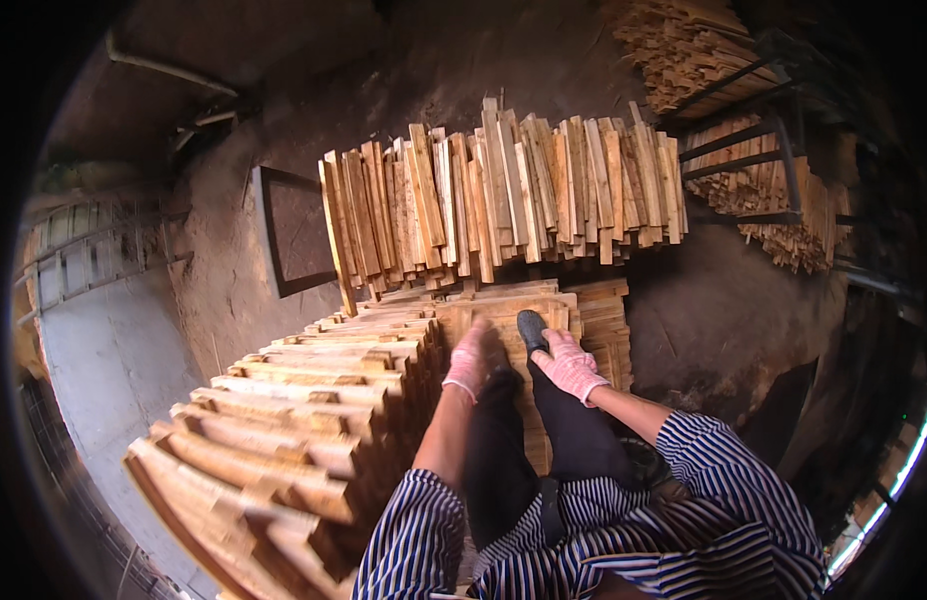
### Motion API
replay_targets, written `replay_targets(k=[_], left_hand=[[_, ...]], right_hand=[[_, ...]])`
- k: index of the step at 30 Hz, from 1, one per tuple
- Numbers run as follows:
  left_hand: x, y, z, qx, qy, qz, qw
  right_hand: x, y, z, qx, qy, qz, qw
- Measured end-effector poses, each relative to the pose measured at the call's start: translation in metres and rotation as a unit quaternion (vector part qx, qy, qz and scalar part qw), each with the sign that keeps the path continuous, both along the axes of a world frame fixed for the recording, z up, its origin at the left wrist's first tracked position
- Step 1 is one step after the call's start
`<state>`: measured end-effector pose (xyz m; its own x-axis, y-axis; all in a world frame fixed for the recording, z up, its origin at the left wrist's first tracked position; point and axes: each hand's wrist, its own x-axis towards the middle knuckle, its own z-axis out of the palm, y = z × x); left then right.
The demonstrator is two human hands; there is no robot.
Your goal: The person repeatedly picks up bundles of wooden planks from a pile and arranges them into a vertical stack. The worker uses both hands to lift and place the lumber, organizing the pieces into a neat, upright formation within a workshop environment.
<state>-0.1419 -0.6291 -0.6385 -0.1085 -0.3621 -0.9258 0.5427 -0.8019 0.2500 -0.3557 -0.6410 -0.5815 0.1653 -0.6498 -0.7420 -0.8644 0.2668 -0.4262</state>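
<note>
My left hand [469, 362], in a pinkish-white glove, is smeared by motion beside the stacked wood on the left, and its fingers cannot be made out. My right hand [574, 370] wears a similar glove and hangs over my right leg, just behind my dark shoe [531, 328]. Its fingers are apart and nothing shows in them. Ahead of both hands stands a long row of upright wooden slats [504, 190] with uneven tops. Underfoot lies a platform of wooden boards [509, 310].
A tall stack of wooden strips [304, 400] runs close along my left side. A dark metal frame [284, 235] stands at the row's left end. More wood piles [764, 180] sit in a black rack at the right. A grey slab [114, 310] lies far left.
</note>
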Motion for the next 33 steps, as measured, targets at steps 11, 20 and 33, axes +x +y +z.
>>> replay_targets(k=[11, 20, 33], left_hand=[[0.115, -0.077, -0.435, 0.088, -0.022, 0.307, 0.947], [0.138, -0.122, -0.588, 0.018, -0.108, 0.427, 0.897], [0.047, -0.120, -0.579, -0.089, -0.126, 0.306, 0.939]], right_hand=[[0.008, -0.152, -0.327, 0.019, 0.019, 0.041, 0.999], [0.112, -0.224, -0.516, 0.016, -0.017, 0.218, 0.976], [0.179, -0.257, -0.616, 0.167, -0.286, -0.201, 0.922]])
